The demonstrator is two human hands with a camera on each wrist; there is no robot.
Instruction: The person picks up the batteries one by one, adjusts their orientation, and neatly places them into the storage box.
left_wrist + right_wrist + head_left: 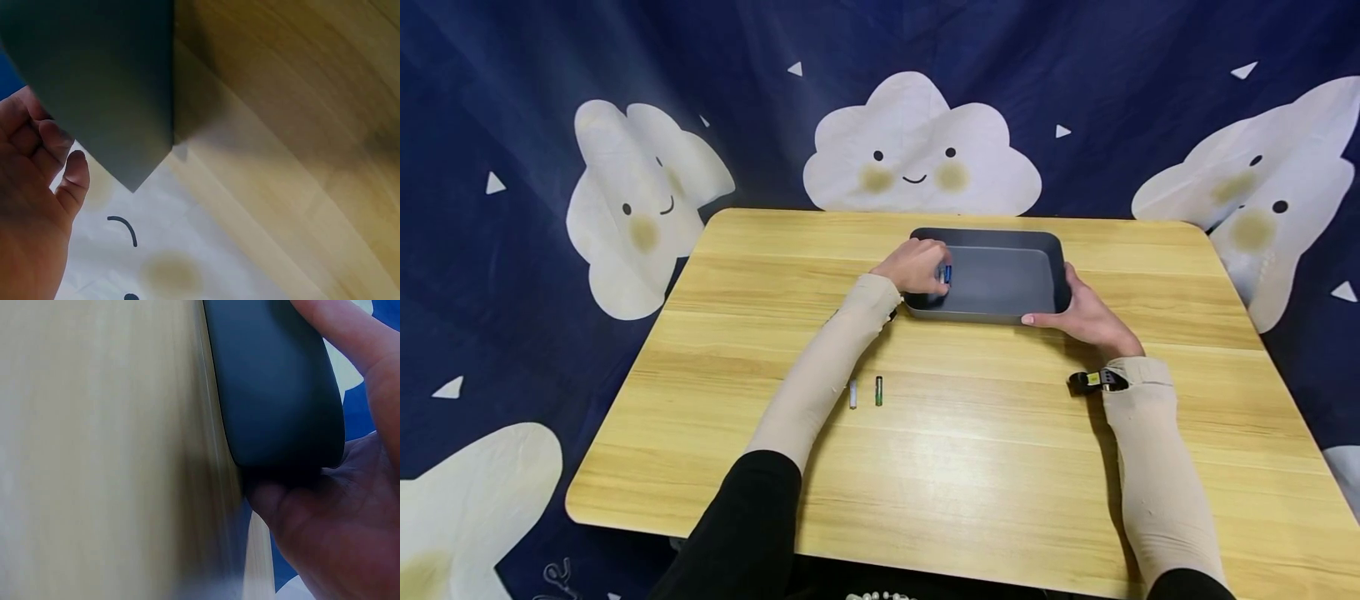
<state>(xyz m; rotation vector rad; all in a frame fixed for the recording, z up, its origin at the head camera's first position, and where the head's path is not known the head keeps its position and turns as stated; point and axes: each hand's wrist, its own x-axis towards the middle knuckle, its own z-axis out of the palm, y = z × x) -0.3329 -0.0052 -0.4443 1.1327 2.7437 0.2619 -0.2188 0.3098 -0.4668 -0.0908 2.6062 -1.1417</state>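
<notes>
A dark grey rectangular tray (1007, 279) lies toward the far side of the table. My left hand (916, 265) reaches over its left end, pinching a small blue battery (948, 273); something pale shows beside it, partly covered by the fingers. The left wrist view has the hand (31, 200) beside the tray's outer wall (112, 100), with the battery out of sight. My right hand (1090, 315) grips the tray's near right corner, its thumb along the front side. In the right wrist view, that hand (350, 519) curls round the tray's end (275, 387).
Two more batteries lie on the wooden table (985, 467) near the left forearm: a whitish one (853, 394) and a green-and-black one (879, 391). Behind the table hangs a dark blue curtain (760, 150) with smiling clouds.
</notes>
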